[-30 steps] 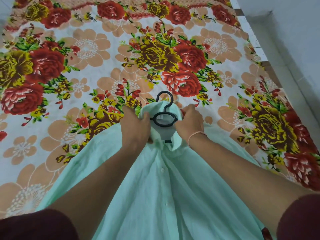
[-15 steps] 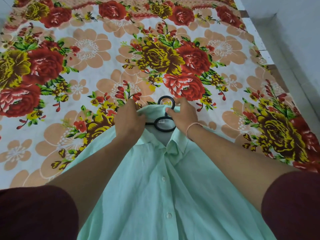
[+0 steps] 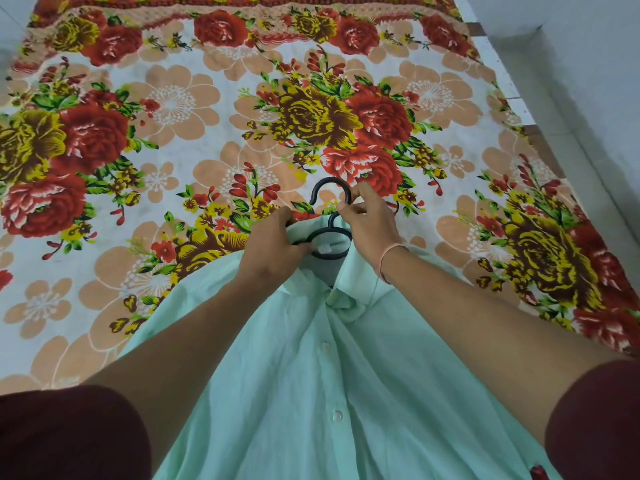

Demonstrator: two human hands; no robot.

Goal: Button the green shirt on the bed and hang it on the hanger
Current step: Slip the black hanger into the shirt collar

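Mint-green buttoned shirt (image 3: 304,393) lies on the floral-sheeted bed (image 3: 180,98), collar around the black plastic hanger (image 3: 327,184). I see my left hand (image 3: 273,249) gripping the collar beside the hanger, while my right hand (image 3: 372,228) pinches the hanger's neck with curled fingers.

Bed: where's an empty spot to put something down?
The flowered bedsheet is bare beyond the hanger, up to its far border, and left of the green shirt. A narrower strip lies right of it. Crowded at the collar, where left hand and right hand grip.
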